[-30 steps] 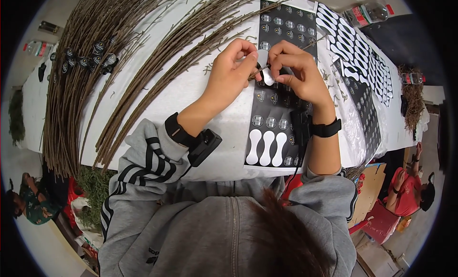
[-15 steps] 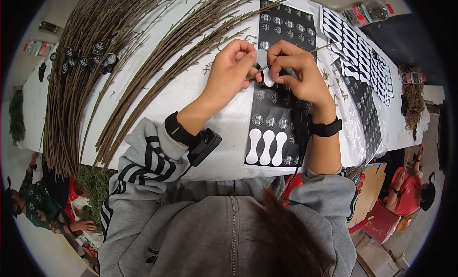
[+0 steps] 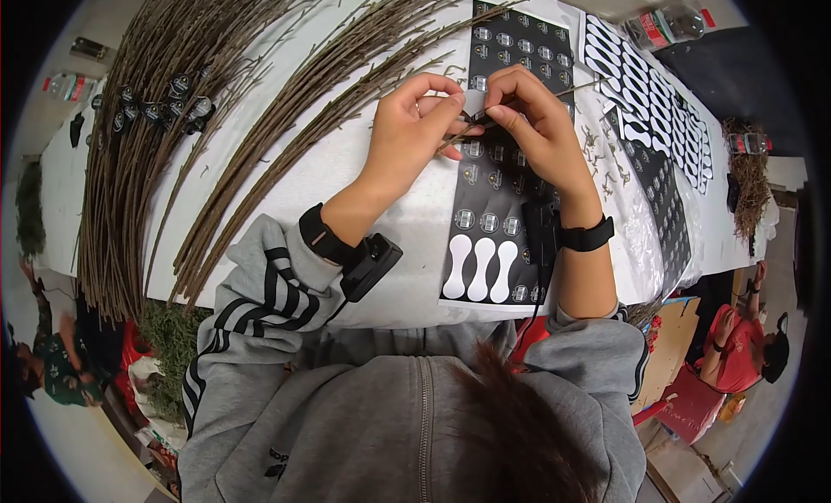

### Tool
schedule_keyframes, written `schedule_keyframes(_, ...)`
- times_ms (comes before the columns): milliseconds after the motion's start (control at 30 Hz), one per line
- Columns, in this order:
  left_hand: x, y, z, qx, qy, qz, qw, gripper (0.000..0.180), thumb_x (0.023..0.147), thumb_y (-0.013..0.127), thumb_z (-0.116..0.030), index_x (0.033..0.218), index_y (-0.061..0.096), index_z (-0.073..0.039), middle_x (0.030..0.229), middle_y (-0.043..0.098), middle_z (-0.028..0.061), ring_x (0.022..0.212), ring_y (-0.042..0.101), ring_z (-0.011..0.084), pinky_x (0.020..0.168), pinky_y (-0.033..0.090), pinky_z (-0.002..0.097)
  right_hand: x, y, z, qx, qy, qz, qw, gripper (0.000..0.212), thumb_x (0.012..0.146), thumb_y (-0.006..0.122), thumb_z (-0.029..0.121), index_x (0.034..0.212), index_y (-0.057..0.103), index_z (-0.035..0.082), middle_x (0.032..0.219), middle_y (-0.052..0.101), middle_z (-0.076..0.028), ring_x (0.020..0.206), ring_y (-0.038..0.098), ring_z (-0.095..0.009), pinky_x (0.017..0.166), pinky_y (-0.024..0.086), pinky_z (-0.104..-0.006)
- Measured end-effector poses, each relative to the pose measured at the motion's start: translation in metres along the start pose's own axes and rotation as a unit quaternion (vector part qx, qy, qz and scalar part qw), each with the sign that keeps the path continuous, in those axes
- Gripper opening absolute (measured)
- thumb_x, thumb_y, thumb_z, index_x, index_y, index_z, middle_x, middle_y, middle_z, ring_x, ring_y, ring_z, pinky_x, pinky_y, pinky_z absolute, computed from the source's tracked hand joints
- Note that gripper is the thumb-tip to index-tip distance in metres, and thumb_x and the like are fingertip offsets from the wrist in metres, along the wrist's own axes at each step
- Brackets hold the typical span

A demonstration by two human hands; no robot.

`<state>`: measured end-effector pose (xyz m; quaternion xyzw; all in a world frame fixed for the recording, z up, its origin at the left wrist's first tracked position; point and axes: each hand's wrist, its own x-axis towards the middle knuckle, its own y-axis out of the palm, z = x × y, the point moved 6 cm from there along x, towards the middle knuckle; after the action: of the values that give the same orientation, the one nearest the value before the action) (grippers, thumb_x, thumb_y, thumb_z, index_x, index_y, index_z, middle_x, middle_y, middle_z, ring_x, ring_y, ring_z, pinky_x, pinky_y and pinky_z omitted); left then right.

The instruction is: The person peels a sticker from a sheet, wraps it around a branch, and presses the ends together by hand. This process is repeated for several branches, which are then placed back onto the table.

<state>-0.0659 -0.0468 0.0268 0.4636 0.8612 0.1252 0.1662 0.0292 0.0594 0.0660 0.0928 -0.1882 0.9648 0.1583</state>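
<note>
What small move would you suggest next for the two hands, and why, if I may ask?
I'd probably press the pale label closed against the thin twig: the left hand and right hand pinch close together there, and the label's pale surface shows between them, so it may not be fully folded, though the fingers hide part.

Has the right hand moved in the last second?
Yes, slightly: against the unmoved big twig pile, the right hand has its thumb higher and further left in view.
</note>
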Motion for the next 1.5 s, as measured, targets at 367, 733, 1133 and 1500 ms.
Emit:
schedule_keyframes(367,-0.0012,-0.0029,0.0001,-0.028,-0.022,-0.006,0.999,0.015,0.090,0.057,-0.011,0.096,0.058,0.003,0.088,0.066,0.0128,0.083,0.070,0.0231,0.054,0.055,0.0243,0.0000,0.0016,-0.0044,-0.030,0.031,-0.054,0.998,0.006,0.091,0.055,0.004,0.094,0.052,-0.001,0.094,0.050,-0.002,0.085,0.049,-0.008,0.077,0.042,-0.0206)
schedule_keyframes(733,-0.0006,-0.0061,0.0016,-0.077,-0.043,0.001,0.996,0.013,0.087,0.057,-0.009,0.090,0.061,0.004,0.091,0.066,0.0159,0.082,0.070,0.0252,0.055,0.056,0.0262,0.0005,0.0028,-0.0057,-0.037,0.025,-0.076,0.996,0.007,0.091,0.056,0.004,0.095,0.054,0.000,0.089,0.052,0.000,0.079,0.050,-0.007,0.072,0.042,-0.0195)
schedule_keyframes(1133,0.0007,-0.0079,0.0045,-0.081,-0.050,0.004,0.995,0.015,0.087,0.054,-0.008,0.092,0.061,0.005,0.092,0.066,0.0170,0.084,0.070,0.0271,0.057,0.056,0.0282,0.0014,0.0017,-0.0055,-0.032,0.017,-0.107,0.994,0.007,0.086,0.062,0.004,0.090,0.057,-0.001,0.083,0.054,-0.003,0.073,0.053,-0.009,0.064,0.043,-0.0213)
schedule_keyframes(1500,-0.0002,-0.0074,0.0041,-0.084,-0.051,0.005,0.995,0.019,0.088,0.053,-0.009,0.096,0.060,0.007,0.092,0.066,0.0182,0.085,0.069,0.0279,0.060,0.056,0.0288,0.0019,0.0016,-0.0027,-0.044,0.006,-0.098,0.994,0.007,0.086,0.062,0.003,0.090,0.058,-0.001,0.083,0.055,-0.003,0.073,0.054,-0.010,0.064,0.044,-0.0213)
